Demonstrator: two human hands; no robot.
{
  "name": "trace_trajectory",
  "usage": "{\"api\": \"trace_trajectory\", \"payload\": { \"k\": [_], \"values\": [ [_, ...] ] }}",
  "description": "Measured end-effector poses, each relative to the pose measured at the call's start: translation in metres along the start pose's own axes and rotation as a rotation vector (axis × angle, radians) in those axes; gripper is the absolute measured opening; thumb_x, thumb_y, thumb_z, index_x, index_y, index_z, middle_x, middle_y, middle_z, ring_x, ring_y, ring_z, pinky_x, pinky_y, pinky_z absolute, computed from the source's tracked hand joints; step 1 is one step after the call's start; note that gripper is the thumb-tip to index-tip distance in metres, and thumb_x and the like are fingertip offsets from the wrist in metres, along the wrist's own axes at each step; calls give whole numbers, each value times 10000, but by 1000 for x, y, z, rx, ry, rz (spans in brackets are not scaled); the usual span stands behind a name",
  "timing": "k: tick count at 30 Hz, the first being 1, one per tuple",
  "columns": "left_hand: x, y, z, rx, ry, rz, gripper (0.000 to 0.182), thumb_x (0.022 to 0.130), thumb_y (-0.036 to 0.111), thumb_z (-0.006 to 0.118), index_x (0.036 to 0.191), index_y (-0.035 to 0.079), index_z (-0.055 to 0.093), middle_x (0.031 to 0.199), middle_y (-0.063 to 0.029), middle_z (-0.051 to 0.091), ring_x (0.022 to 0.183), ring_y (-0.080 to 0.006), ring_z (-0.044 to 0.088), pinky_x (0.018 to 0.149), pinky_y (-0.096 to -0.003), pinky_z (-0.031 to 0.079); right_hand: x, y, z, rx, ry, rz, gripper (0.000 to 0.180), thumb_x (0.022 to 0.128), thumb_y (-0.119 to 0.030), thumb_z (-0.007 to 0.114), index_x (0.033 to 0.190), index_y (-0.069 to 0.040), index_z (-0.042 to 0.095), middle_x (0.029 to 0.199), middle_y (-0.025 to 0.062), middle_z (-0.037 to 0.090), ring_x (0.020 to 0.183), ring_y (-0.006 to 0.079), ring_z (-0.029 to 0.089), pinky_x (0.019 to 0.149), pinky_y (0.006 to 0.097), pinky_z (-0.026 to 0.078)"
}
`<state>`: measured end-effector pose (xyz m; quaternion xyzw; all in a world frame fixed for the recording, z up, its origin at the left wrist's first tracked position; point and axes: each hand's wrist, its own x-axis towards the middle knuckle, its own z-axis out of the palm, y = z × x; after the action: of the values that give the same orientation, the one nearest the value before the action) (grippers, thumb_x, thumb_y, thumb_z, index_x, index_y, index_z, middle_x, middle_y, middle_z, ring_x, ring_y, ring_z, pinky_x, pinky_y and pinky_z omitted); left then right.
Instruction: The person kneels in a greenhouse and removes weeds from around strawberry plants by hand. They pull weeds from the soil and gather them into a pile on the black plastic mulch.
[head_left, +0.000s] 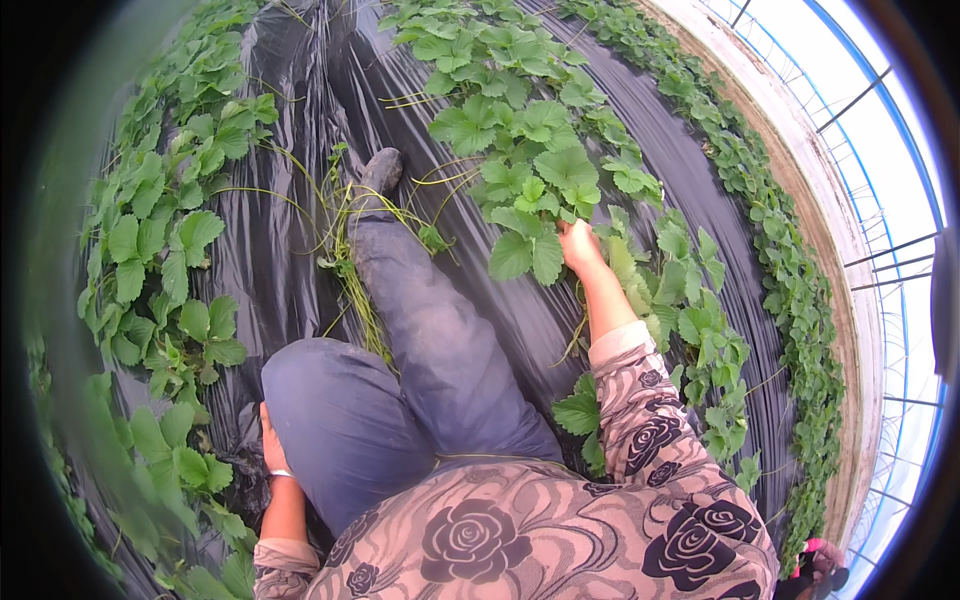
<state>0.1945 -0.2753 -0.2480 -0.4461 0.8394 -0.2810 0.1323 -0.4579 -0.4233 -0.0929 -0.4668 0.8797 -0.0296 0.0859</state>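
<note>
My right hand (579, 246) reaches into a strawberry plant (525, 217) in the bed on the right. Leaves cover its curled fingertips, so whatever they hold is hidden. Beside my bent left knee, my left hand (273, 444) is low against the trouser leg (337, 405), a pale band at its wrist. The knee hides most of its fingers. Long loose strawberry runners (352, 277) lie in a bundle along my outstretched leg (420, 285), some crossing over the shin near the shoe (383, 171).
Black plastic mulch film (277, 247) covers the furrow and beds. Another strawberry row (161, 247) runs along the left, and a further one (787, 247) along the right. Beyond it are a pale board edging (855, 352) and blue greenhouse framing (892, 270). An unclear pink object (814, 551) shows at lower right.
</note>
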Motion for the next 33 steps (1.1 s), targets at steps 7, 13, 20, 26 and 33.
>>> {"api": "trace_trajectory", "payload": {
  "k": [7, 13, 20, 26, 33],
  "values": [
    [-13, 1, 5, -66, -49, -21, 510, 951, 295, 446, 1405, 72, 513, 1433, -86, 538, 1398, -254, 418, 1243, -505, 173, -28, -4, -25, 630, -185, -383, 268, 899, -109, 555, 1108, 5, 677, 1028, 262, 693, 952, 420, 667, 823, 434, 533],
    [-14, -5, -4, -125, -65, -33, 488, 959, 312, 447, 1370, 72, 556, 1371, -68, 598, 1340, -226, 489, 1235, -498, 195, -38, -20, -31, 196, 173, -89, 209, 876, -165, 620, 1024, -41, 700, 936, 228, 704, 890, 425, 674, 791, 469, 543],
    [-7, -5, -11, -111, -25, -36, 494, 952, 313, 456, 1377, 81, 556, 1392, -68, 586, 1357, -225, 471, 1234, -486, 197, -20, -31, -16, 882, 59, 415, 355, 893, -328, 602, 1057, -21, 673, 988, 236, 692, 962, 338, 659, 828, 459, 505],
    [-7, -4, -3, -109, -15, -39, 488, 951, 307, 459, 1379, 92, 553, 1406, -71, 572, 1361, -225, 465, 1231, -485, 206, -12, -24, -9, 408, 18, 212, 346, 888, -323, 607, 1103, -62, 677, 1073, 228, 694, 988, 386, 662, 834, 470, 515],
    [-5, -3, 2, -41, 11, -15, 494, 951, 326, 456, 1376, 90, 548, 1399, -84, 570, 1358, -249, 464, 1225, -503, 206, -30, -36, -21, 418, 70, -374, 256, 873, -216, 579, 1008, -28, 687, 989, 252, 688, 955, 419, 662, 824, 476, 520]
  ]
}}
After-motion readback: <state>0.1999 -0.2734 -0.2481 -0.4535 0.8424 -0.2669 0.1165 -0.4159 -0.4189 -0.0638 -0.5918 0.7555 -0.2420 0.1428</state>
